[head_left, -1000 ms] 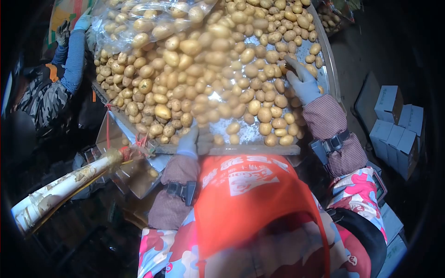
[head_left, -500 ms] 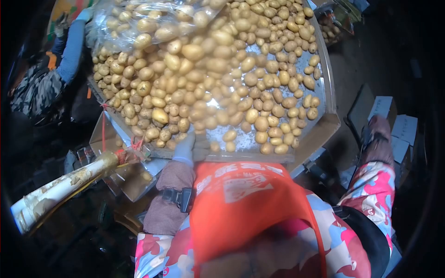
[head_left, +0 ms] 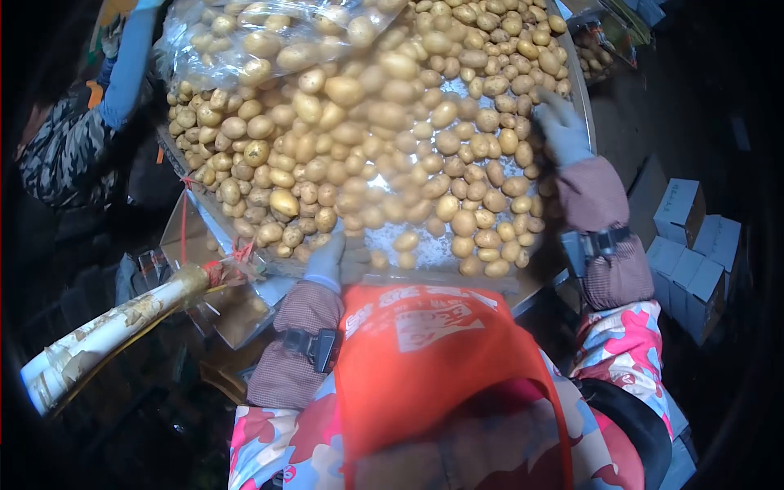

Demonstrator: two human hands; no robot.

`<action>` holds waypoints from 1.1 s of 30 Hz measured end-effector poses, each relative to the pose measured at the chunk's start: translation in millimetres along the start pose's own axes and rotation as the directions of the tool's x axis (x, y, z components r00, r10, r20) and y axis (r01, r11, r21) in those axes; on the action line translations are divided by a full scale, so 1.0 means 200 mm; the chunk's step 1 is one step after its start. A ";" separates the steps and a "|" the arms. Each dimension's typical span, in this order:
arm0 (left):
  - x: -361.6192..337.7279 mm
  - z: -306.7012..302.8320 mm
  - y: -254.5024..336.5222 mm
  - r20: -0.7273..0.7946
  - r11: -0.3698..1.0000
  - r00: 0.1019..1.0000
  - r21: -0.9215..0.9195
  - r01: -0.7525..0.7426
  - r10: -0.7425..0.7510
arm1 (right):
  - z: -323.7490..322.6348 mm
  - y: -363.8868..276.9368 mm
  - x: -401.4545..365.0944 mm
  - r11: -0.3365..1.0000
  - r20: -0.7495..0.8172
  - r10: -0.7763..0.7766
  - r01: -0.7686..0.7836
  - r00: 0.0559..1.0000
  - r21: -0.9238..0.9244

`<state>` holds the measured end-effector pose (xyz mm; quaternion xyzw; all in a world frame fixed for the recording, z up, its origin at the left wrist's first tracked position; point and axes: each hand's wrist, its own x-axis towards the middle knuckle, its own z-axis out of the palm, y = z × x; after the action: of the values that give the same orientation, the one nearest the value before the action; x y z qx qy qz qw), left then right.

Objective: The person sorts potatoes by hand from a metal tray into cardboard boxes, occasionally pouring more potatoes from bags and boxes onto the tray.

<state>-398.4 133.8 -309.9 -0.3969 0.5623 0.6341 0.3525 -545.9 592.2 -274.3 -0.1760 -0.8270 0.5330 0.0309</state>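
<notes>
A broad heap of potatoes lies on a table with a raised rim. My left hand, in a light glove, rests at the near rim beside the potatoes; its fingers are hard to make out. At the right side of the table my right hand, gloved too, reaches over the potatoes with its fingers apart and nothing visibly held. A clear plastic bag with potatoes in it lies on the heap at the upper left.
At the far left stands a co-worker with a blue-gloved arm near the bag. A white pole juts in at the lower left, beside a cardboard box. Small white boxes are stacked at the right.
My right hand has come up from the right side to over the table's right part. My left hand has stayed at the near rim. The co-worker's arm has shifted slightly.
</notes>
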 end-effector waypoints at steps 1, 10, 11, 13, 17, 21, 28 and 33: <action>-0.01 0.00 0.00 -0.003 1.000 1.000 -0.003 0.005 -0.005 | 0.14 -0.08 0.02 0.999 0.146 -0.032 0.037 0.989 -0.035; 0.30 -0.14 -0.24 -0.130 0.990 0.989 -0.115 -0.080 0.064 | 0.80 -0.21 0.32 0.382 0.489 0.175 0.398 0.855 -0.834; 0.28 -0.13 -0.24 -0.099 0.987 0.993 -0.138 -0.082 0.069 | 0.78 -0.21 0.32 0.378 0.500 0.179 0.410 0.847 -0.830; 0.25 -0.12 -0.21 -0.069 0.986 0.994 -0.140 -0.090 0.081 | 0.74 -0.17 0.29 0.343 0.533 0.068 0.482 0.843 -0.806; 0.21 -0.12 -0.17 0.127 0.958 0.992 -0.284 0.047 -0.011 | 0.64 -0.11 0.19 0.615 0.444 -0.102 0.407 0.890 -0.675; 0.05 0.07 0.02 0.748 0.857 0.630 -0.451 0.249 0.211 | 0.58 -0.19 -0.16 0.903 0.320 -0.233 0.326 0.918 -0.278; -0.18 0.54 0.37 0.513 0.880 0.857 -0.425 0.213 0.040 | 0.60 -0.30 -0.01 0.866 0.363 -0.325 0.429 0.873 -0.256; 0.05 0.40 0.20 0.606 0.911 0.792 -0.360 0.201 0.064 | 0.71 -0.10 0.53 0.300 0.176 -0.723 0.533 0.668 -0.791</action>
<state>-446.5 208.1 -297.5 -0.2576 0.2604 0.8163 0.4467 -683.5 495.7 -332.7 0.1135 -0.9623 0.0292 0.2453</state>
